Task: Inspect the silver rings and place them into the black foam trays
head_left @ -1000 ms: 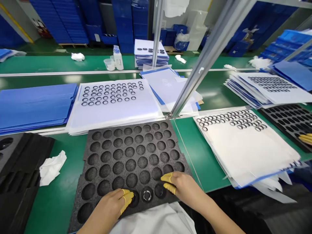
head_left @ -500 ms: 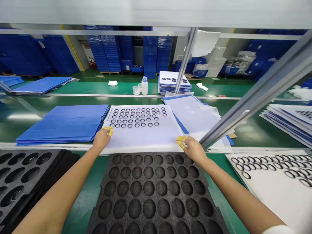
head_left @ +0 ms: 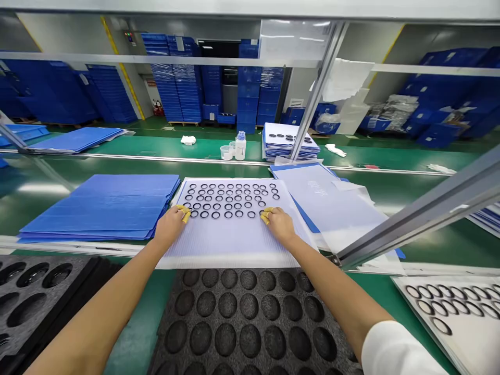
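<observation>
Yellow finger cots cover fingertips of both my hands. My left hand [head_left: 172, 224] is closed in a pinch at the left end of the nearest row of black rings [head_left: 215, 214]. At that row's right end, my right hand [head_left: 279, 224] pinches an end ring, partly hidden by the fingertips. Several rows of rings lie flat on a white ribbed sheet [head_left: 230, 242]. Below my forearms is a black foam tray [head_left: 238, 317] with round pockets.
Blue sheets [head_left: 105, 203] are stacked on the left, beside another foam tray [head_left: 23, 302]. A metal post [head_left: 410, 208] slants across the right side. White sheets with rings [head_left: 464, 312] lie at lower right. A bottle [head_left: 240, 146] and cups [head_left: 226, 152] stand behind.
Both hands have moved inward from the white sheet's sides to the ends of the nearest ring row, their fingers closing there. The camera view has shifted.
</observation>
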Demonstrator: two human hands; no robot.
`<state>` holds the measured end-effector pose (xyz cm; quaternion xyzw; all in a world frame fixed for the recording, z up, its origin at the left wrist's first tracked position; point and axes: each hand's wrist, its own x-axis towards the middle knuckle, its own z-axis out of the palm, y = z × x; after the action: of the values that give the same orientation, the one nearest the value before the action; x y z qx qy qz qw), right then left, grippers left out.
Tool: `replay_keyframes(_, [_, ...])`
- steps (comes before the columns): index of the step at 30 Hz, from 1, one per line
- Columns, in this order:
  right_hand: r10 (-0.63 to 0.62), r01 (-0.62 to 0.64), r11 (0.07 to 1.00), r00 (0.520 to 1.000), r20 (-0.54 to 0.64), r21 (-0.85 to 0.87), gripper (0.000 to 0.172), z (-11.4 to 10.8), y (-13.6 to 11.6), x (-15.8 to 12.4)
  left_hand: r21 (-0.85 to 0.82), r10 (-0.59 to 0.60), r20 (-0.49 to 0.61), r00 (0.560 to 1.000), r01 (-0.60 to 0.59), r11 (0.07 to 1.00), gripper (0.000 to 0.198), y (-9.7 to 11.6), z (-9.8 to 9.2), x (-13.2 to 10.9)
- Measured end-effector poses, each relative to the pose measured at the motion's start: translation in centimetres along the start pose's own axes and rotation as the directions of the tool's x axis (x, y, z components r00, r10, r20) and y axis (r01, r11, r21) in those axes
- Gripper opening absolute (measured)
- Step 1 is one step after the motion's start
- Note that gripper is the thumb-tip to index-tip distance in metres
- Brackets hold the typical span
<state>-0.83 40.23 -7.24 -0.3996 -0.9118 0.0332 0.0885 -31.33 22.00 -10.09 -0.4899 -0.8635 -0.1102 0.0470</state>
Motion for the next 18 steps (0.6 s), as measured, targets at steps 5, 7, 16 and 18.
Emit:
replay_keyframes(5, [-0.048,0.048,0.999,0.999,-0.007,-0.023,0.031,0.6,-1.3,0.4,0.050,0.103,0.035,0.994,-0.104,0.993,0.029,1.3,0.6,0.3])
replay_keyframes(7, [-0.073,0.073,0.997,0.997,0.004,-0.027,0.027,1.0,-1.9,0.6,0.075,0.115,0.050,0.992,-0.119,0.990,0.031,1.6,0.8,0.4])
replay_keyframes(16, [-0.130,0.132,0.988,0.991,0.020,-0.076,0.023,0.9,-2.8,1.0,0.100,0.117,0.025,0.993,-0.119,0.988,0.032,2.3,0.6,-0.2])
replay_keyframes(18, [-0.120,0.120,0.989,0.993,0.003,-0.083,0.023,0.6,-3.5,1.1,0.088,0.126,0.020,0.992,-0.128,0.988,0.032,2.9,0.7,-0.4])
